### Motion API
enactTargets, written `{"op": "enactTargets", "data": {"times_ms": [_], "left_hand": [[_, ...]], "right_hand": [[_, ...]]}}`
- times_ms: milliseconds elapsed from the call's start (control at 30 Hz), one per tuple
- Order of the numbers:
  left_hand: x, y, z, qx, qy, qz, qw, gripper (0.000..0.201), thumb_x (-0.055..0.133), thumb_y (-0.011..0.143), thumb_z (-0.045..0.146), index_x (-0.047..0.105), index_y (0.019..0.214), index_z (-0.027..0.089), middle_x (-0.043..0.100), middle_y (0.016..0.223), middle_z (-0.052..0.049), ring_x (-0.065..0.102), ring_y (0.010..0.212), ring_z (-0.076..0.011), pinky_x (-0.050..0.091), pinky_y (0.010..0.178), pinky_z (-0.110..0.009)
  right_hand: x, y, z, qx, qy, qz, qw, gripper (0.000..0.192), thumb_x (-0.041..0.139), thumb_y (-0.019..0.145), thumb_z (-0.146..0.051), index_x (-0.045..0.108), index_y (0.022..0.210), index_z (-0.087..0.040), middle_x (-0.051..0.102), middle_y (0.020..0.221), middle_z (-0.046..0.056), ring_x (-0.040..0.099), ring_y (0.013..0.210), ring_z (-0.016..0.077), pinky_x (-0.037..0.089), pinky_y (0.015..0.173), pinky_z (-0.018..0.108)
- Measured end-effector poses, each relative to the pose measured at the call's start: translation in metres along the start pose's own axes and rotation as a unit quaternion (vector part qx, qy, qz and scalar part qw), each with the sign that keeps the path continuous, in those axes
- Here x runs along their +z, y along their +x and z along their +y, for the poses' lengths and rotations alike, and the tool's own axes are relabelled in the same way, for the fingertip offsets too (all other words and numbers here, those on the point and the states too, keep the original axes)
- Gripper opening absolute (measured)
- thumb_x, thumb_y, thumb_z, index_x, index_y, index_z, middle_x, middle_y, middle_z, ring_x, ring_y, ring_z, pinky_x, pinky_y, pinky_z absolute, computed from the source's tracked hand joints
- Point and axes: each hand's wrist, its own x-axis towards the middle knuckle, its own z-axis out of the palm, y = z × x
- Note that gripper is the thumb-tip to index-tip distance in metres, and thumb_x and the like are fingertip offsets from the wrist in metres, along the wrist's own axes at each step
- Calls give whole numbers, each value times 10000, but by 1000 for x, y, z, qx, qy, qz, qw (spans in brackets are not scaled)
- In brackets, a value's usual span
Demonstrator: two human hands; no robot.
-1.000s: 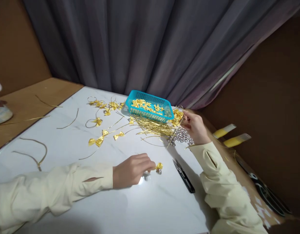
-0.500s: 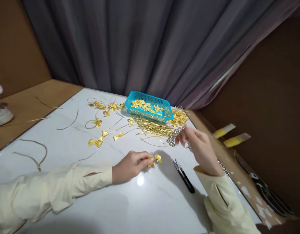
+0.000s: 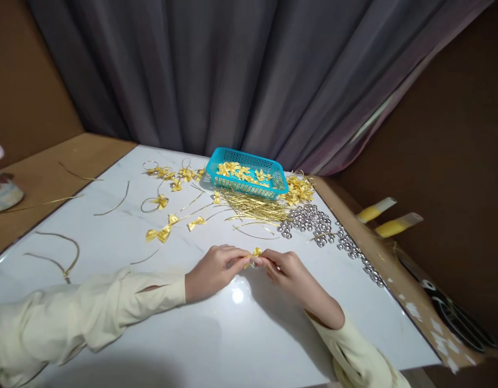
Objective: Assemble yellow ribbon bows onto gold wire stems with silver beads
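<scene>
Near the middle of the white tabletop [image 3: 216, 345], my left hand [image 3: 216, 269] pinches a small yellow ribbon bow [image 3: 256, 251]. My right hand [image 3: 291, 275] has its fingertips closed at the other side of the same bow. A small silver bell-like piece [image 3: 254, 263] shows between the fingertips, just under the bow. Part of the bow is covered by the fingers of both hands. Beyond the hands lie a finished-looking yellow bow [image 3: 197, 223], a larger one [image 3: 159, 233] and a bundle of gold cords [image 3: 257, 207].
A blue basket [image 3: 281, 186] with yellow bows stands at the back, beside a heap of bows [image 3: 299, 189]. Many silver pieces [image 3: 311, 218] spread along the right edge. Further right are yellow tubes [image 3: 398, 225] and black-handled scissors [image 3: 455, 312]. Looped gold cord [image 3: 67, 258] lies left.
My right hand has come from the silver pieces to the bow in my left hand. The black snips seen on the table before are out of sight; my right hand covers that area.
</scene>
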Motion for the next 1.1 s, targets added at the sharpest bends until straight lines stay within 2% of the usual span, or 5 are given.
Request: {"op": "enactTargets", "data": {"times_ms": [167, 333, 667, 933, 1100], "left_hand": [[0, 1, 0, 2, 6, 11, 1000, 206, 503, 862, 211, 700, 882, 156, 726, 869, -37, 639, 768, -152, 455, 678, -224], [0, 2, -1, 5, -3, 22, 1000, 193, 509, 851, 209, 696, 877, 168, 727, 870, -33, 644, 789, -160, 465, 696, -237], [-2, 3, 1, -44, -33, 4, 998, 216, 505, 856, 247, 696, 883, 149, 719, 866, -49, 632, 770, -170, 464, 689, -242], [-2, 3, 3, -45, -41, 0, 998, 224, 487, 859, 262, 675, 844, 141, 707, 822, -37, 603, 730, -151, 429, 653, -221], [-1, 5, 5, -77, -39, -7, 996, 249, 533, 835, 345, 667, 753, 153, 678, 709, -4, 533, 620, -122, 395, 588, -206]], "right_hand": [[0, 2, -4, 68, 104, -39, 992, 370, 418, 878, -408, 536, 630, -161, 407, 412, -46, 389, 402, 92, 313, 452, 205], [2, 1, -7, 117, 185, -36, 975, 317, 512, 822, -443, 591, 737, -148, 389, 383, -72, 374, 351, 81, 307, 420, 204], [0, 1, -5, 121, 178, -7, 977, 319, 589, 765, -477, 605, 768, -158, 411, 358, -72, 359, 320, 83, 266, 370, 201], [-2, 0, -5, 132, 201, -31, 970, 330, 618, 744, -483, 604, 771, -154, 416, 359, -80, 338, 312, 70, 269, 374, 193], [3, -2, -6, 83, 119, -28, 989, 281, 555, 813, -436, 608, 794, -161, 427, 367, -74, 358, 327, 76, 280, 398, 189]]}}
